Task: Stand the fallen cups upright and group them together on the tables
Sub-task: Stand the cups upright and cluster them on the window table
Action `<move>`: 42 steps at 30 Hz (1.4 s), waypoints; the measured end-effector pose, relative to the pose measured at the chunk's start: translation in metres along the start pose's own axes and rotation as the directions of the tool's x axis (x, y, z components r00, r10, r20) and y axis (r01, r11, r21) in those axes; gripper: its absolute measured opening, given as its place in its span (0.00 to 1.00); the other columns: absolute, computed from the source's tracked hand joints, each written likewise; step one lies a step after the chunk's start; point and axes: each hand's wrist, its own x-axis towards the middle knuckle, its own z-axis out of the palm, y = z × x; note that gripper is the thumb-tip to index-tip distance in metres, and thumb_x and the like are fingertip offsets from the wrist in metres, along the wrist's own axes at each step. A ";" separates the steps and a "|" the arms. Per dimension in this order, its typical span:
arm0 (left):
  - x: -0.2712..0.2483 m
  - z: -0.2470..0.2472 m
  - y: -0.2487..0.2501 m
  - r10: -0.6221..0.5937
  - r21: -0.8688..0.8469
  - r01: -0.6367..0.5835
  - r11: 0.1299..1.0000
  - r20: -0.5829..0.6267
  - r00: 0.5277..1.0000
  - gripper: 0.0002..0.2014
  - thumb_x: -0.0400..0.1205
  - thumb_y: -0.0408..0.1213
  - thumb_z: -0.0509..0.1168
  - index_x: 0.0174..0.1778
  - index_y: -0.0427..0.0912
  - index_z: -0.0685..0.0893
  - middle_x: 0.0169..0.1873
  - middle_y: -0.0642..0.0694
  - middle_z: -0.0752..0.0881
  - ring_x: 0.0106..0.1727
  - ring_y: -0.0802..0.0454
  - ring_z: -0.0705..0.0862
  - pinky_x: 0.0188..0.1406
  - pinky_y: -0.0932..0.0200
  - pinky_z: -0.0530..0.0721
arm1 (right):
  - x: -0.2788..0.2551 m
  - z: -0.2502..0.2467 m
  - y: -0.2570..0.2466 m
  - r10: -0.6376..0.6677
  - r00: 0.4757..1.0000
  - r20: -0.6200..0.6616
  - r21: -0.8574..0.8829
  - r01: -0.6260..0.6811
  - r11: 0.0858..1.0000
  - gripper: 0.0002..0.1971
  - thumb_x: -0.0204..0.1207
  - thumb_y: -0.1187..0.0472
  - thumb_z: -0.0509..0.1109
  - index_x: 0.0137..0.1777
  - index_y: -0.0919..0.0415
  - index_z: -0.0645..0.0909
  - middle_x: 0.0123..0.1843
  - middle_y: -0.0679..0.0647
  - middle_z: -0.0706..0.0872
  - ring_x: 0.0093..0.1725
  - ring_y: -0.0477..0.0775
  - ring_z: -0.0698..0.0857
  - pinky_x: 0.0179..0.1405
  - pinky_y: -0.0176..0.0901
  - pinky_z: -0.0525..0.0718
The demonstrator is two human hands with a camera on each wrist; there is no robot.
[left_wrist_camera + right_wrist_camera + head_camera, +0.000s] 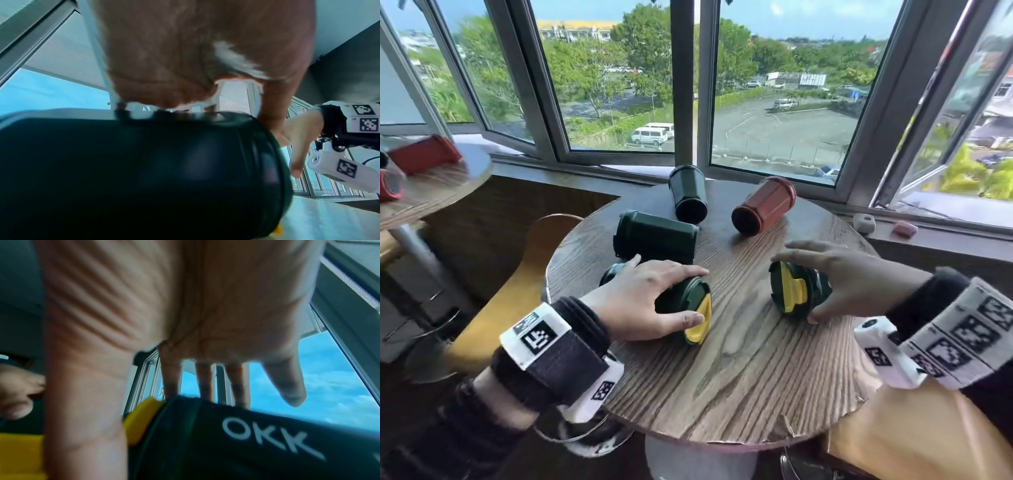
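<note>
Five cups lie on their sides on the round wooden table (739, 383). My left hand (697, 295) grips a dark green cup with a yellow lid (678, 303) at the near left, thumb and fingers wrapped round it; this cup (144, 170) fills the left wrist view. My right hand (796, 287) is spread over another green, yellow-lidded cup (792, 296), its fingers (203, 381) fairly straight on the top of that cup (257, 443) and the thumb beside the lid. Farther back lie two lidless green cups (657, 236) (688, 195) and a red-brown cup (763, 205).
A second wooden table (431, 195) at the far left holds two fallen red cups (424, 154) (390, 185). A wooden chair (517, 291) stands left of my table, a tan seat (893, 445) to its right. Two small objects (863, 222) (904, 229) sit on the windowsill.
</note>
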 end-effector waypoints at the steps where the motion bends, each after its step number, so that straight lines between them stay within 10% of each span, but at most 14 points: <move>1: 0.000 0.000 0.000 -0.001 -0.002 0.001 1.000 0.000 1.000 0.37 0.68 0.72 0.54 0.75 0.70 0.61 0.73 0.63 0.70 0.76 0.63 0.63 0.81 0.44 0.42 | 0.002 0.003 -0.001 0.004 1.000 0.010 -0.015 -0.004 1.000 0.48 0.59 0.55 0.77 0.76 0.30 0.56 0.81 0.38 0.56 0.78 0.48 0.61 0.77 0.62 0.63; 10: 0.002 0.000 -0.001 -0.002 -0.008 0.002 1.000 0.013 1.000 0.35 0.71 0.68 0.56 0.76 0.69 0.60 0.73 0.63 0.70 0.76 0.63 0.63 0.82 0.44 0.41 | 0.006 0.005 -0.001 -0.104 0.979 -0.178 -0.003 0.105 0.994 0.41 0.56 0.54 0.77 0.71 0.39 0.67 0.67 0.37 0.72 0.63 0.46 0.77 0.61 0.49 0.81; 19: 0.002 0.001 -0.005 0.026 -0.052 -0.026 0.998 0.001 1.000 0.39 0.65 0.75 0.51 0.75 0.71 0.61 0.72 0.65 0.70 0.76 0.65 0.62 0.81 0.47 0.35 | 0.008 -0.014 0.002 -0.006 0.855 -0.518 0.171 0.110 0.979 0.39 0.58 0.47 0.80 0.68 0.56 0.70 0.56 0.51 0.80 0.53 0.51 0.79 0.45 0.24 0.70; 26: 0.001 0.001 -0.005 0.033 -0.065 -0.034 0.997 -0.023 0.999 0.39 0.65 0.75 0.52 0.75 0.71 0.62 0.72 0.67 0.69 0.76 0.67 0.62 0.80 0.50 0.33 | 0.011 0.004 -0.003 0.087 0.806 -0.586 0.271 0.093 0.958 0.40 0.55 0.31 0.68 0.64 0.55 0.69 0.56 0.54 0.80 0.52 0.55 0.82 0.49 0.46 0.80; 32: 0.001 0.001 -0.005 0.032 -0.078 -0.034 0.996 -0.024 0.999 0.39 0.65 0.74 0.53 0.75 0.70 0.62 0.72 0.69 0.69 0.76 0.69 0.61 0.81 0.48 0.33 | 0.010 0.010 -0.001 0.105 0.790 -0.604 0.269 0.078 0.960 0.34 0.62 0.44 0.77 0.63 0.60 0.69 0.54 0.52 0.74 0.46 0.38 0.66 0.40 0.21 0.67; 36: -0.001 -0.001 -0.002 0.031 -0.059 -0.032 0.998 -0.015 0.999 0.39 0.66 0.74 0.52 0.75 0.69 0.61 0.72 0.69 0.68 0.73 0.72 0.60 0.81 0.49 0.34 | 0.011 0.016 -0.001 0.115 0.811 -0.573 0.304 0.080 0.949 0.40 0.60 0.38 0.69 0.68 0.59 0.65 0.57 0.52 0.73 0.51 0.46 0.72 0.48 0.29 0.68; 42: -0.007 -0.011 0.006 0.021 0.027 -0.021 0.999 -0.009 1.000 0.39 0.70 0.69 0.63 0.77 0.67 0.59 0.74 0.68 0.65 0.72 0.71 0.61 0.82 0.39 0.44 | 0.012 0.018 -0.002 0.130 0.808 -0.575 0.293 0.055 0.954 0.36 0.66 0.46 0.74 0.69 0.63 0.64 0.57 0.54 0.72 0.49 0.49 0.73 0.38 0.05 0.63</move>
